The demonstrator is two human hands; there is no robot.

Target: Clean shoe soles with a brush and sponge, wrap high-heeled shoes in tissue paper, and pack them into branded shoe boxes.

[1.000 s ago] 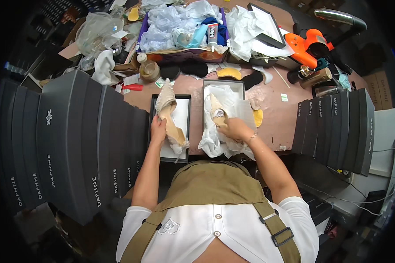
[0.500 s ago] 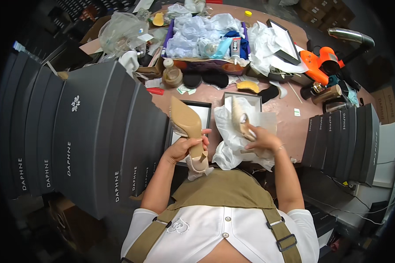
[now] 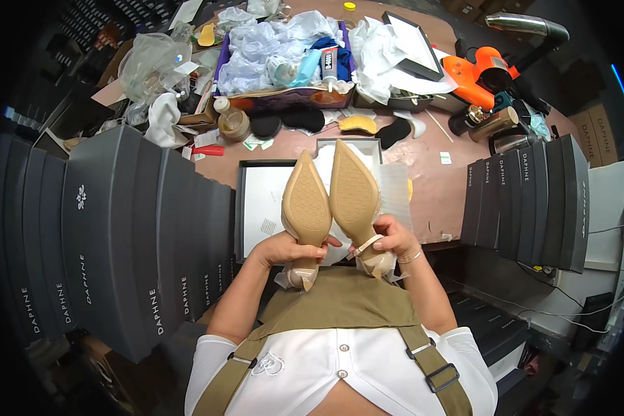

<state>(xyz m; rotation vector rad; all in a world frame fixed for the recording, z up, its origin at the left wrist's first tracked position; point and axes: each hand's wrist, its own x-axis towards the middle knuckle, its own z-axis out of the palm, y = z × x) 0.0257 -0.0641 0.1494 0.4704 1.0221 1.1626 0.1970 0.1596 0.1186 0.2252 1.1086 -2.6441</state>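
While soles face up: left hand [image 3: 284,248] grips left shoe [image 3: 306,208] | right hand [image 3: 393,238] grips right shoe [image 3: 354,194] | open box [image 3: 265,208] beneath

Two beige pointed-toe high-heeled shoes, soles up, side by side and touching; left shoe [image 3: 306,208] slightly lower, right shoe [image 3: 354,196] with ankle strap; toes pointing away, above open boxes

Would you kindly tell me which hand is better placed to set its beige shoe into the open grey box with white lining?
Probably the left hand: its beige pointed-toe shoe is held sole-up right beside the open grey box, whereas the right hand sits farther from it.
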